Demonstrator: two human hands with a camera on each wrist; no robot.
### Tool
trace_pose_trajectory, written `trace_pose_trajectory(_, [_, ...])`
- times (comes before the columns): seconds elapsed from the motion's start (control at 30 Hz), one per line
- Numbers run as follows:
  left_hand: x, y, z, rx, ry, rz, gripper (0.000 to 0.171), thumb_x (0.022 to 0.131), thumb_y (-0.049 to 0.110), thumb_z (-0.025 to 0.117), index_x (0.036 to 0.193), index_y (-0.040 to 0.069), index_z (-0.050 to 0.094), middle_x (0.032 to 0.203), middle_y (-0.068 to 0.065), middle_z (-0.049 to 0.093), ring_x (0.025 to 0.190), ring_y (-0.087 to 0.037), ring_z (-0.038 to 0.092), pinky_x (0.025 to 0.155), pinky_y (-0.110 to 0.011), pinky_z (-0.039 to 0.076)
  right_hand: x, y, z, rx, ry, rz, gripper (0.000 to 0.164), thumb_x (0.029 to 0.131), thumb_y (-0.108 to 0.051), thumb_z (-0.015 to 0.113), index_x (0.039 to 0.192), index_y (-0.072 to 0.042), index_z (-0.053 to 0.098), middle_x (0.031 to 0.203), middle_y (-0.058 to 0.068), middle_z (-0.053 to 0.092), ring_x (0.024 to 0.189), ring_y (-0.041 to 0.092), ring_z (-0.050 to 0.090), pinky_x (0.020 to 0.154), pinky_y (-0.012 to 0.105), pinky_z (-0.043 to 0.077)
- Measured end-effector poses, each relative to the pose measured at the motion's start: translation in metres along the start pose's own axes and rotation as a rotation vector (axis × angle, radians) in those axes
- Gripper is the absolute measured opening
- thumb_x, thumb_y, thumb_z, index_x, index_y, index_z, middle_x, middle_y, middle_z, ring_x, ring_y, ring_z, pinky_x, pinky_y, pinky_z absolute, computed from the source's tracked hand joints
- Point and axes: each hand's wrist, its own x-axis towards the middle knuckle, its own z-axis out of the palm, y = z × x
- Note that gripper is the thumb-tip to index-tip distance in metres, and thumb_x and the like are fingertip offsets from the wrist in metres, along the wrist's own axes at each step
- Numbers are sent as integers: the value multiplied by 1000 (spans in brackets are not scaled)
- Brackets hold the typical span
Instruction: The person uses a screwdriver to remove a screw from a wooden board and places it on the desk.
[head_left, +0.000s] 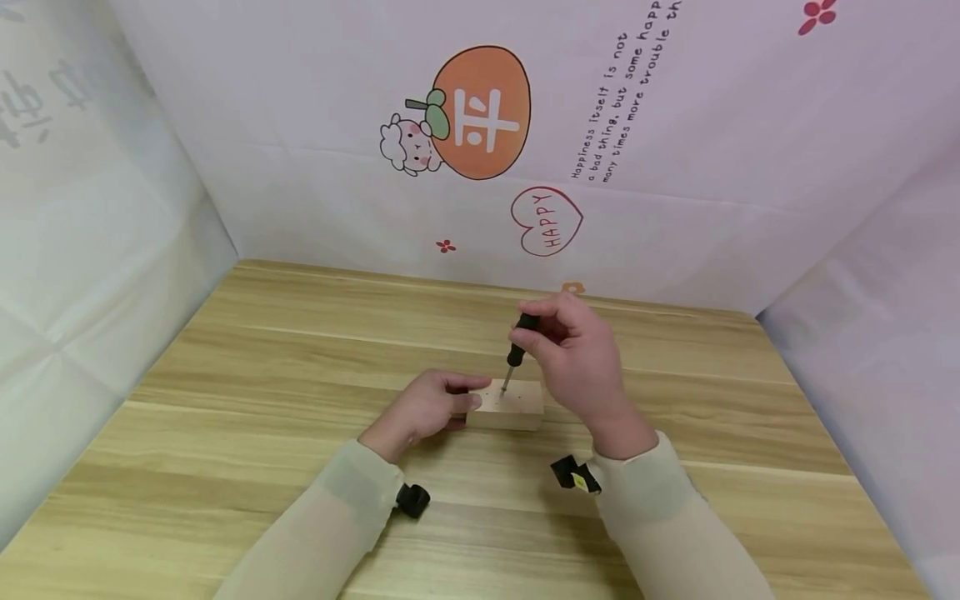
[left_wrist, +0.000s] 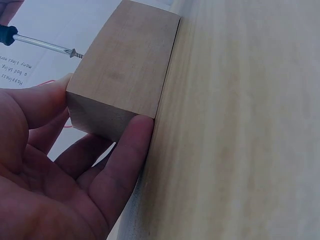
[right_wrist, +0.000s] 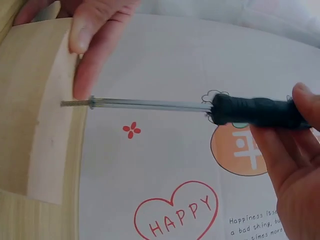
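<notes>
A pale wooden block (head_left: 517,404) with several small holes in its top lies on the table. My left hand (head_left: 431,404) grips the block's left end, thumb and fingers around it. A black-handled screwdriver (head_left: 515,352) is pinched by its handle in my right hand (head_left: 585,358), shaft pointing down at the block. In the right wrist view, the screwdriver's tip meets the head of a screw (right_wrist: 76,103) that stands partly out of the block's face. From the left wrist view, my fingertip (left_wrist: 136,130) presses on the block's end near the tabletop.
The wood-grain table (head_left: 300,350) spreads around the block. White printed cloth (head_left: 337,217) hangs behind it and at both sides. A small black wrist camera (head_left: 413,500) sits at the left cuff, another black mount (head_left: 576,475) at the right cuff.
</notes>
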Motion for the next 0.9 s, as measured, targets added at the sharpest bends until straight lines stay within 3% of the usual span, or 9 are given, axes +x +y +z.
trace_pose_trajectory(0.23, [-1,1,-1,-2,3,-3,29,97,14,67,126,19,72,130,-2,60,107,-21,59,82,-37,56,2,8,-11,172,-114,42,28,87,13,70,112,1,71,100,14,70,90,24,68,77,32,57])
trace_pose_trajectory(0.33, [-1,0,-1,-1,0,3,29,97,14,67,126,19,72,131,-2,60,107,-21,59,82,-37,56,1,10,-11,139,-106,-8,31,85,13,72,114,2,70,102,15,69,91,24,68,78,32,57])
trace_pose_trajectory(0.43, [0,-1,0,4,-2,7,29,98,14,67,125,19,72,132,-1,60,108,-21,59,81,-37,56,-1,9,-7,23,-71,-71,38,79,8,81,114,1,70,106,12,66,89,21,66,76,31,58])
trace_pose_trajectory(0.57, [0,-1,0,7,4,6,28,98,15,67,125,19,72,132,1,61,109,-20,59,81,-37,56,-3,8,0,-80,16,-75,42,73,-1,87,112,-1,73,101,7,59,84,18,63,72,29,58])
trace_pose_trajectory(0.73, [0,-1,0,11,7,6,28,98,15,67,125,20,72,132,1,60,110,-21,59,82,-37,56,-4,8,2,-58,80,-38,32,78,-2,84,108,-6,76,86,4,57,74,20,62,63,23,53])
trace_pose_trajectory(0.9, [-2,1,1,17,6,10,29,98,14,67,126,19,72,132,0,60,109,-21,58,82,-37,56,-3,8,-3,1,50,9,33,80,2,82,111,-6,75,86,5,62,73,19,61,63,22,52])
